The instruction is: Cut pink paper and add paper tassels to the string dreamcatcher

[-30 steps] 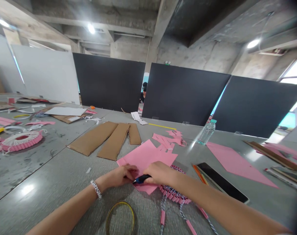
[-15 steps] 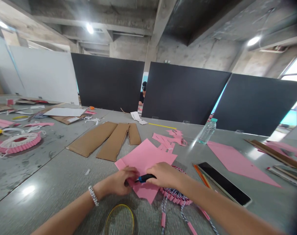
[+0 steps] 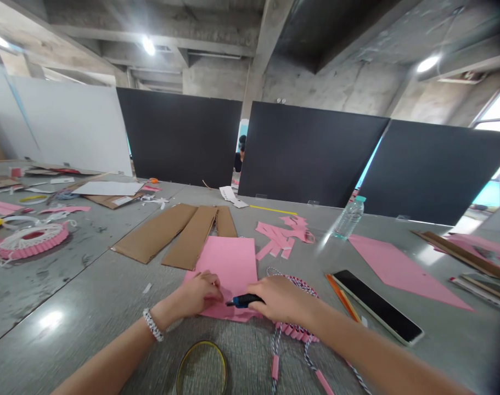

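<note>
Pink paper (image 3: 233, 260) had turned since a moment before, lying squarer on the table (image 3: 110, 307). From the left I saw cardboard strips (image 3: 192, 236), then the left hand (image 3: 199, 293) curled on the paper, whether pinching I couldn't tell, then the right hand (image 3: 279, 297), its grip clenched round a blue-and-black tool (image 3: 246, 300), then a phone (image 3: 379, 304)
</note>
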Demonstrator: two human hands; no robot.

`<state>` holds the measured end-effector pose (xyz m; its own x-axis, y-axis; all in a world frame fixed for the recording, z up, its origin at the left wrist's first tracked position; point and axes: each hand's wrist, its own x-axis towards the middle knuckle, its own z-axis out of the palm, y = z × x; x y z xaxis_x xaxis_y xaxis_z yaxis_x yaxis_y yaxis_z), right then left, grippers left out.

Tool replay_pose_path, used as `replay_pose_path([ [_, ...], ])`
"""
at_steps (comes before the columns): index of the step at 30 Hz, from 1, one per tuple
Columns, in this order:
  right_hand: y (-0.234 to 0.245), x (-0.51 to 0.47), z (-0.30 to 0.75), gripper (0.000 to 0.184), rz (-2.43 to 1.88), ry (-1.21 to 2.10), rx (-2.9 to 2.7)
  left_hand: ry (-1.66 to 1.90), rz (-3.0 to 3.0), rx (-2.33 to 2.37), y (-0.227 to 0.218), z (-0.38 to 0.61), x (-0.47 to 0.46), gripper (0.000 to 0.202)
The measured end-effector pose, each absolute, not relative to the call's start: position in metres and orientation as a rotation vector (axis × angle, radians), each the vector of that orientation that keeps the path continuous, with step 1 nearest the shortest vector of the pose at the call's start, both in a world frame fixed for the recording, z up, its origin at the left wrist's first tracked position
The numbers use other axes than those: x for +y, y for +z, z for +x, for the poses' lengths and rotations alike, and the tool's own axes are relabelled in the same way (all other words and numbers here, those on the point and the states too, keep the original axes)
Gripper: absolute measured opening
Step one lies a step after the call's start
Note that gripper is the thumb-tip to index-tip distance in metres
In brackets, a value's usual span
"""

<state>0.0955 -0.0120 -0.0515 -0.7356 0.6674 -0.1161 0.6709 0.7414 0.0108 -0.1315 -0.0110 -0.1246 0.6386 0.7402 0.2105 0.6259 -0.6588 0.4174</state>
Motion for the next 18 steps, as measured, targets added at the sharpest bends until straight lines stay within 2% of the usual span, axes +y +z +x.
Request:
replay_pose_path([
  [2,-0.051,-0.011,0.090,0.021,1.039,-0.060,2.829,0.498,2.564,1.085,-0.123,-0.134,-0.011,0.020],
  [7,-0.057,0.003,0.082,0.018,0.939,-0.063,2.840,0.466,2.558,1.104,-0.125,-0.134,-0.011,0.034],
  [13,-0.061,0.012,0.089,0.019,1.037,-0.057,2.856,0.499,2.517,1.281,-0.132,-0.127,-0.011,0.017],
  [18,-0.051,0.003,0.097,0.026,1.228,-0.068,2.851,0.456,2.523,1.308,-0.123,-0.145,-0.008,0.027],
])
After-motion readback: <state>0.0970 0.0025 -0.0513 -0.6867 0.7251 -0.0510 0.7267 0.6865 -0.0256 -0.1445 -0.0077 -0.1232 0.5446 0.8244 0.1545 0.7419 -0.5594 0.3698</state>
